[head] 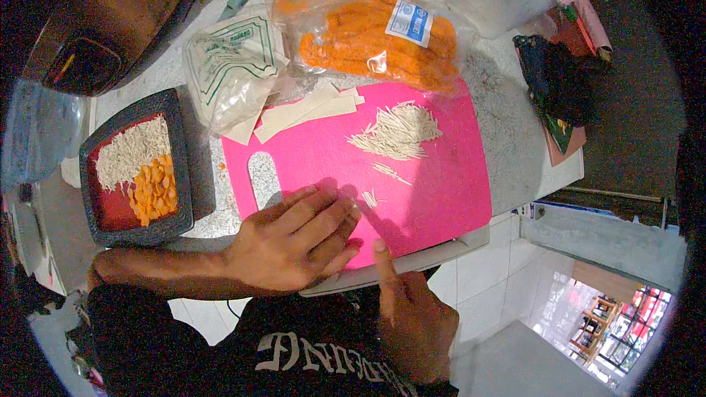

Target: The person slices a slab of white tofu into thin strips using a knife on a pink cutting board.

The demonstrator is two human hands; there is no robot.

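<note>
My left hand (pixel 295 240) lies palm down at the near left of a pink cutting board (pixel 325 149), its fingertips bent to the surface. Whatever may be under the fingers is hidden. My right hand (pixel 413 314) is at the board's near edge, index finger stretched forward and the other fingers curled; its grip cannot be seen. Just beyond the left fingertips lie a few thin pale strips (pixel 372 198). Farther up are a small row of strips (pixel 391 172) and a larger heap of pale strips (pixel 400 131). Flat pale sheets (pixel 309 113) overlap the board's far left edge.
A black-rimmed dish (pixel 185 176) at left holds pale shreds (pixel 135 149) and orange slices (pixel 154 190). Behind the board lie a green-printed plastic bag (pixel 231 60) and clear bags of orange crumb-coated food (pixel 380 38). A dark bundle (pixel 557 82) sits at the table's right.
</note>
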